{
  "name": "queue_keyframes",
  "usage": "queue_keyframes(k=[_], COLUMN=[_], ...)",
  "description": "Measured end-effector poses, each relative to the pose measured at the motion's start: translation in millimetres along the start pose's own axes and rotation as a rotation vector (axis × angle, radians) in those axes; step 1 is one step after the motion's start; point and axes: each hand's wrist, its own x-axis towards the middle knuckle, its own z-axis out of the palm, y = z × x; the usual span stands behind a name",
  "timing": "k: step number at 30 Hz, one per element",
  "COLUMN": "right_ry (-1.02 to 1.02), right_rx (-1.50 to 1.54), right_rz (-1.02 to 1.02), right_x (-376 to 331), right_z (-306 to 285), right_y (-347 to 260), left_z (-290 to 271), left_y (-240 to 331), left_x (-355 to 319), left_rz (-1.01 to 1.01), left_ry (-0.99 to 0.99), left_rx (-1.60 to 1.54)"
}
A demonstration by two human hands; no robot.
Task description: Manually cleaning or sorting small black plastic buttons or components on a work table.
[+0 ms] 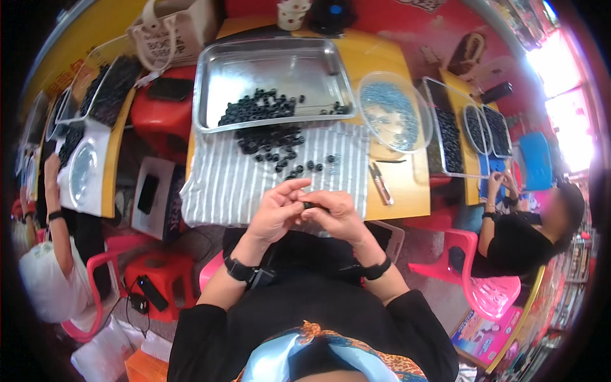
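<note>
My left hand (275,213) and my right hand (335,216) meet just past the near edge of a grey-and-white striped cloth (213,165). Pinched between their fingertips is a small dark piece (309,205), mostly covered by the fingers; the left index finger sticks out above it. Beyond my hands, several small black round bead-like pieces (291,155) lie loose on the cloth. More black pieces (258,108) are heaped in the near part of a shallow metal tray (273,54).
To the right, a round clear dish (425,121) holds many tiny bluish bits (388,108). Small snips (382,184) and a thin dark tool (391,161) lie near it. Co-workers sit at the left (63,274) and right (528,235), beside tables with trays of black pieces.
</note>
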Motion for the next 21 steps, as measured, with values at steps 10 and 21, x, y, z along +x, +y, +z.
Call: queue_keyframes(k=[10,21], right_ry=[0.120,0.828], right_rx=[0.044,-0.567], right_rz=[-0.082,0.096], right_x=[2.9,-19.8], right_z=[11.1,-186.6], right_y=[4.6,5.7], left_z=[-4.9,3.4], left_y=[0.3,113.9], left_x=[-2.8,-14.9], left_rz=[-0.002,0.391], left_ry=[0.014,0.330], left_rx=[0.011,0.553])
